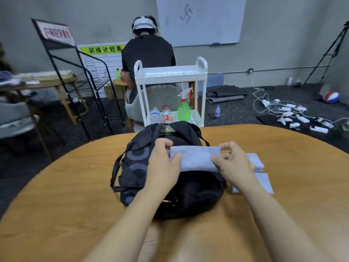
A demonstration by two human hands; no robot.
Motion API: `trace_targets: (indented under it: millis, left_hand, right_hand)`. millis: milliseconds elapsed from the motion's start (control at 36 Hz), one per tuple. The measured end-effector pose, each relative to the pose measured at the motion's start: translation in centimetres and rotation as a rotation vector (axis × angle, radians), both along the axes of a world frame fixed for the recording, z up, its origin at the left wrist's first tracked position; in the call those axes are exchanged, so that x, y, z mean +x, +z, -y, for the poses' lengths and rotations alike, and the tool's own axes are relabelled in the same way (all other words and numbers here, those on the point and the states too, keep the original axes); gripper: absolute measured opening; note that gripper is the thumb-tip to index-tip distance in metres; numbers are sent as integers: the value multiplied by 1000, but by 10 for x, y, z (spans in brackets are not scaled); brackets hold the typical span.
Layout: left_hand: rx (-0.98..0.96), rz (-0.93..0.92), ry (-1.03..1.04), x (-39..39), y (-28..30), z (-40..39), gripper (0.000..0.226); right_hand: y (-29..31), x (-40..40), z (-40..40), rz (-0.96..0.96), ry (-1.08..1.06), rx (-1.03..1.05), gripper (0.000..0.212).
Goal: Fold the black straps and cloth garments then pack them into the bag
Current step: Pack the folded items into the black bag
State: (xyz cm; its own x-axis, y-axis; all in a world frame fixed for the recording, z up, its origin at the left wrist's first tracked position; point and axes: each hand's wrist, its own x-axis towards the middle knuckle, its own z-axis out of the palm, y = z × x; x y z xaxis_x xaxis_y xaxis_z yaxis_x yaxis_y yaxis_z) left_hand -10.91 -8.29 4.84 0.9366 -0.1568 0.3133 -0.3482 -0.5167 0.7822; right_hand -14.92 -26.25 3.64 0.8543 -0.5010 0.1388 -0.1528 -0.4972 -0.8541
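Both hands (164, 163) (232, 163) pinch one folded cloth (196, 157) above one bag (170, 176); two more cloths (262, 178) beside it.

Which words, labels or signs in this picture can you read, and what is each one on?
"训练计划表": green header of the wall chart.
Chart rows below: too small to read.
Red characters on the sign atop the black wire rack: too blurred.
Red bottle label on the white cart: unreadable.
Whiteboard: faint marker scribbles, no legible words.

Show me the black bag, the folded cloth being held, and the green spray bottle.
black bag (136, 167), head view, patterned left side.
folded cloth (196, 157), head view, middle of its face.
green spray bottle (184, 110), head view, green body.
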Motion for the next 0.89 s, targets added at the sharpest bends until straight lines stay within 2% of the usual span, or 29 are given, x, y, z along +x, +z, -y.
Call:
trace_targets:
  millis: [111, 222, 306, 389, 472, 611, 778, 833, 889]
  left_hand:
    - [50, -57, 127, 16, 0, -44, 27]
    - [95, -91, 158, 26, -8, -60, 26]
    - [120, -133, 149, 28, -16, -57, 24]
    - [152, -150, 125, 28, -23, -48, 24]
    - [181, -178, 77, 30, -32, -38, 31]
    - [311, -211, 73, 31, -44, -31, 40]
    - [419, -119, 90, 33, -45, -37, 33]
    - [470, -12, 102, 32, -45, -39, 29]
    - [510, 168, 84, 29, -47, -39, 21]
  right_hand:
    - [-4, 36, -44, -42, 59, -151, 16]
    - [-18, 57, -63, -156, 77, -343, 17]
    - [-37, 65, -56, -225, 99, -386, 14]
    - [-39, 62, -42, -208, 107, -439, 11]
    - [-32, 56, -29, -194, 119, -574, 11]
    - [-36, 53, -19, -243, 130, -648, 3]
    - [-44, 50, -23, -199, 106, -777, 15]
    - [-48, 50, -25, -161, 83, -777, 15]
    - [-52, 51, -26, -123, 53, -750, 15]
